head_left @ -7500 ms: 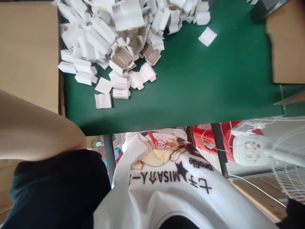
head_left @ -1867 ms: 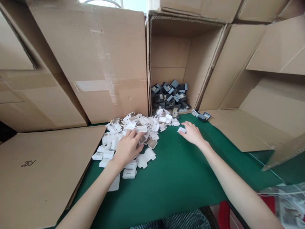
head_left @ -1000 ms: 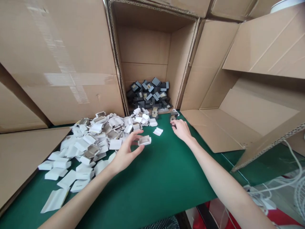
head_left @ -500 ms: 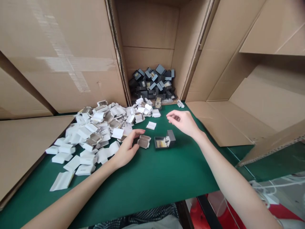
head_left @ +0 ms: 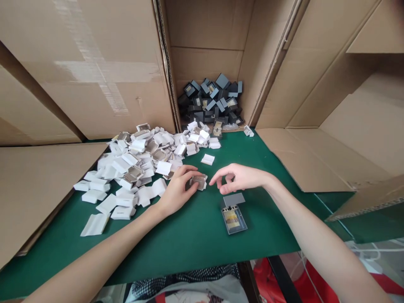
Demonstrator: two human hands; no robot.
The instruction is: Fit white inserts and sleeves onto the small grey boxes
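Note:
My left hand (head_left: 181, 188) has its thumb and fingers around the edges of a small folded card insert (head_left: 199, 182), brownish inside with white edges. The insert lies on the green table and is partly hidden by the fingers. To its right, my right hand (head_left: 238, 178) hovers with fingers loosely bent and apart, nothing visible in them. Just below that hand, a small dark box (head_left: 235, 223) lies on the table with its lid raised and a yellowish lining inside. A single white folded insert (head_left: 208, 159) lies above my left fingertips.
A heap of white folded inserts (head_left: 151, 147) spreads over the left of the table. Several dark boxes are piled (head_left: 211, 103) inside an upright cardboard carton (head_left: 208, 63) at the back. Open cardboard flaps (head_left: 309, 155) border the right side.
The dark box has moved toward me and turned, its lid side now away. My right hand has come down and left above it. My left fingers have closed in over the card insert.

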